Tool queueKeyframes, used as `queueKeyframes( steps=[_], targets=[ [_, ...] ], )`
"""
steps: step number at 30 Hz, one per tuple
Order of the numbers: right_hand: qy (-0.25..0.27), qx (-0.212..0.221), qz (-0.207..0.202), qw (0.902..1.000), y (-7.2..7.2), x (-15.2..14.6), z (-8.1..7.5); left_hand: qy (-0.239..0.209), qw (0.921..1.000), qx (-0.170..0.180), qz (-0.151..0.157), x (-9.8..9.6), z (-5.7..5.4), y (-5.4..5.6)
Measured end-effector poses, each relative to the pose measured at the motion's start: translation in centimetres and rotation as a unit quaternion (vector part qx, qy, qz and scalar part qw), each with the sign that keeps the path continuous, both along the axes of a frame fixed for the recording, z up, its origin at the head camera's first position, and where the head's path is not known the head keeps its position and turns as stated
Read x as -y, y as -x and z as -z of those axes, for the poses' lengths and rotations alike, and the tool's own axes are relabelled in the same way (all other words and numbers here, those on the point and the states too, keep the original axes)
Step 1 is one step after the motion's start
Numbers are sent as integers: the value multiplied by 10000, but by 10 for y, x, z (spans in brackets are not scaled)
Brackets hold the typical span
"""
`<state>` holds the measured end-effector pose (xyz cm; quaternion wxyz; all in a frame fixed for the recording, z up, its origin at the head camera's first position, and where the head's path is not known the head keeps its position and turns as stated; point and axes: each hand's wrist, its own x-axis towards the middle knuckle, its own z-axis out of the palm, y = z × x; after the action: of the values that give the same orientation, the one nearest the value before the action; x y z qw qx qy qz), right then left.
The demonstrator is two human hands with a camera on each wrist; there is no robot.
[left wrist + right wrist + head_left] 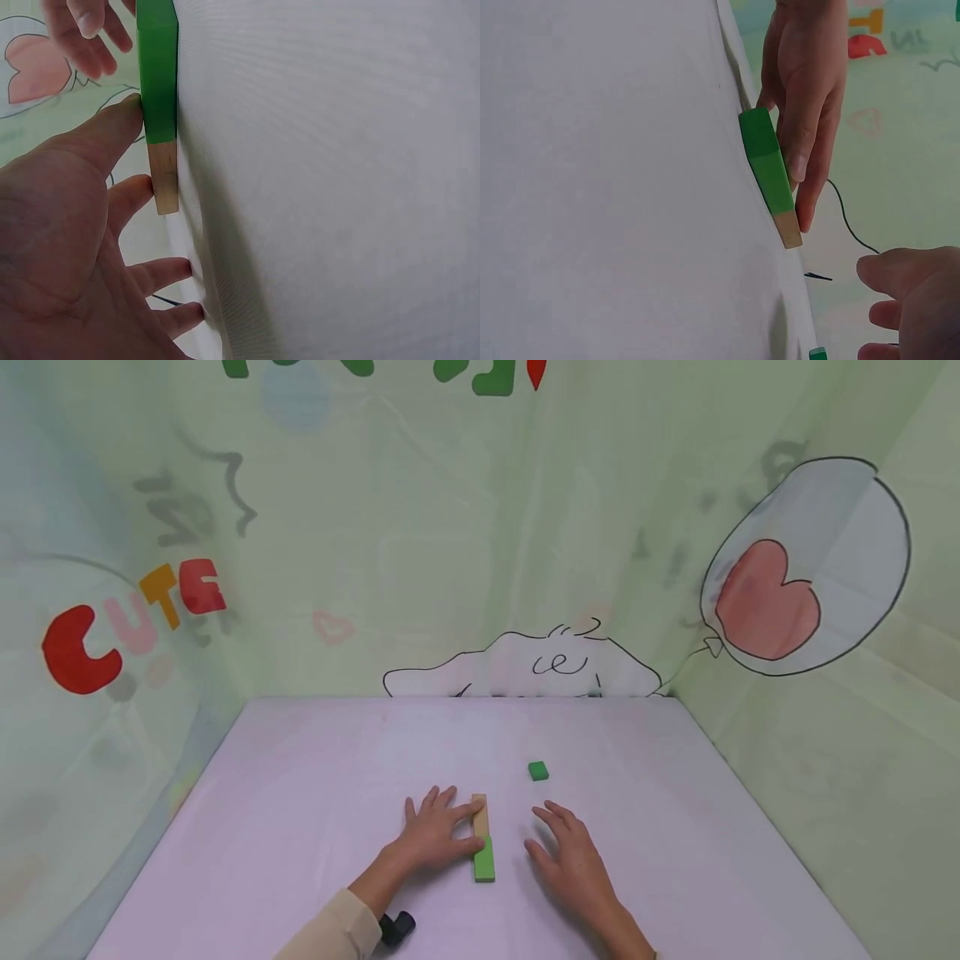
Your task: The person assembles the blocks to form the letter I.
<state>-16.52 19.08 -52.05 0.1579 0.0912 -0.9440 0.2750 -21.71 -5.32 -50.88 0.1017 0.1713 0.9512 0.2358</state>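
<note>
A light green rectangular block and a plain wooden block lie end to end on the table in the head view. My left hand is beside them on the left with its fingers spread. Its thumb touches the green block, and its index fingertip is at the wooden block. To the right of the blocks, my right hand hovers with relaxed fingers and holds nothing. Beyond it sits a small dark green cube, just peeking in at the bottom of the right wrist view.
A black object lies near the left forearm, partly hidden by the sleeve. The pale tabletop is enclosed by printed curtains at the back and both sides.
</note>
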Motion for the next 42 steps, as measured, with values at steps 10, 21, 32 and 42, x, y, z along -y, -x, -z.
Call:
queueKeyframes(
  steps=[10, 21, 32, 42],
  targets=[
    [182, 315, 260, 9990, 13, -8, -2, -61, 10000, -23, 2, 1, 1, 0],
    [614, 432, 347, 9966, 28, -20, 5, -109, 9999, -71, 32, 0, 5, 0],
    [673, 622, 603, 9940, 39, -23, 4, -112, 9999, -14, 9, 2, 4, 0],
    [825, 910, 637, 9904, 52, -30, 1, -87, 10000, 2, -2, 2, 3, 1]
  ],
)
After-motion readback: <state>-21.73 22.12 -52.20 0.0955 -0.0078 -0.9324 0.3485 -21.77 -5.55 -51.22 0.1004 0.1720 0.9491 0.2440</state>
